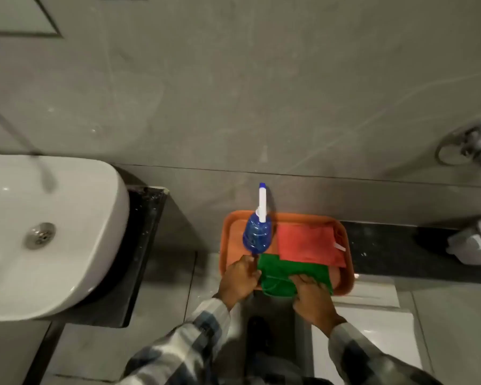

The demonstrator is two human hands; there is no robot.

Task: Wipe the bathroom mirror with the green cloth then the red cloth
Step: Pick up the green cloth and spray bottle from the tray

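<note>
A green cloth (286, 269) lies folded at the near edge of an orange tray (347, 276) on the floor by the wall. My left hand (240, 279) grips the cloth's left edge. My right hand (313, 294) presses on its near right part, fingers curled into the fabric. Behind it on the tray lies a red cloth (308, 243), flat and folded. The bottom corner of the mirror (14, 12) shows at the top left, high on the wall.
A blue spray bottle (257, 234) with a white nozzle stands on the tray's left part, just beyond my left hand. A white washbasin (53, 226) on a black counter fills the left. Chrome fittings (475, 148) stick out of the wall at right.
</note>
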